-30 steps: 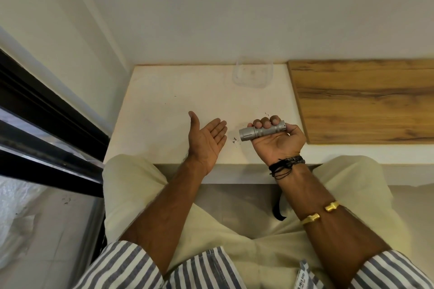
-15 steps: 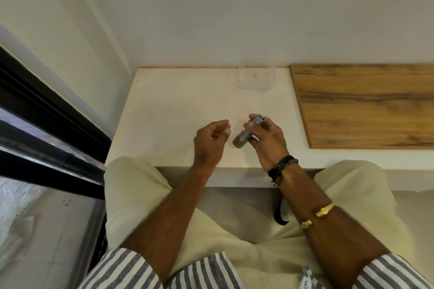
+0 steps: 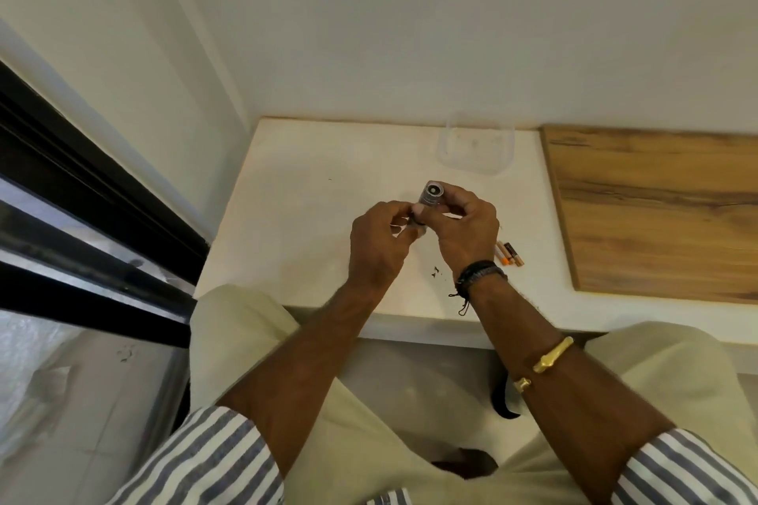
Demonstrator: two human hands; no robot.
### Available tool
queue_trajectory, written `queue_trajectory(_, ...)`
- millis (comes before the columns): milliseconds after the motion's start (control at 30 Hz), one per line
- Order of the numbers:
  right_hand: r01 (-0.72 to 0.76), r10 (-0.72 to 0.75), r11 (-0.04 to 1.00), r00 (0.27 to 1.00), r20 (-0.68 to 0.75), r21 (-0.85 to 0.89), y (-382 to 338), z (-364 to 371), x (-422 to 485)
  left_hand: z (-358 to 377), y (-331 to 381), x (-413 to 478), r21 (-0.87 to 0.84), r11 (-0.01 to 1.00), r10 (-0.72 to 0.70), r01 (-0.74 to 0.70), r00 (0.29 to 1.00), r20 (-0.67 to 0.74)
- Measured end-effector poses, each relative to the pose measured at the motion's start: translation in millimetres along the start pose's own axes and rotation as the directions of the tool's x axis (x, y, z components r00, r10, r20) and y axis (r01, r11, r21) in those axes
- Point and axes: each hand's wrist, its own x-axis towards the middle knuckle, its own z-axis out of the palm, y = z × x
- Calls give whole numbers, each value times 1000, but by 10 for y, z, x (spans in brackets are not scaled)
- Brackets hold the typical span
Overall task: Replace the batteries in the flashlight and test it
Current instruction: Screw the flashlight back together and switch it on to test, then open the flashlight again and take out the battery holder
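Observation:
A small silver flashlight (image 3: 430, 195) is held upright above the white tabletop (image 3: 311, 193), its lens end pointing up toward the camera. My right hand (image 3: 465, 230) grips its body. At the flashlight's lower end my left hand (image 3: 379, 242) has its fingers pinched; that end is hidden by the fingers. A few small batteries (image 3: 510, 253) with orange and copper ends lie on the table just right of my right wrist.
A clear plastic container (image 3: 476, 143) stands at the back of the table near the wall. A wooden board (image 3: 656, 209) covers the table's right side. A dark window frame (image 3: 82, 193) runs along the left. Tiny dark specks (image 3: 435, 271) lie near the front edge.
The flashlight has gone from lying sideways in my right hand to standing upright. My left hand, open palm-up before, has closed on its lower end. The batteries have come into view.

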Motion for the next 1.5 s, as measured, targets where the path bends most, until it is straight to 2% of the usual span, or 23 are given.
queue_trajectory(267,22,-21,999,999,36,-38,-143,322,507,-114,-146,616,13,998,61,-60,998,-19)
queue_trajectory(400,26,-24,999,998,57,-44,-168,469,857,-128,-239,1038,38,998,49,-49,999,2)
queue_trajectory(633,116,-106,986,991,80,-123,-187,703,1471,-82,-332,1663,16,998,57,-56,998,-20)
queue_trajectory(833,144,-126,970,987,104,-195,-91,863,1926,55,-477,2115,-30,1000,1,-1,1000,-11)
queue_trajectory(1100,150,-130,962,986,101,-228,44,1004,2123,112,-647,2341,-35,999,-9,9,1000,6)
queue_trajectory(1267,160,-141,937,986,85,-309,57,1055,2090,142,-695,2362,-44,998,-50,50,999,3)
queue_trajectory(1500,140,-136,946,990,37,-291,54,1166,2182,152,-705,2472,0,999,-34,34,999,-30)
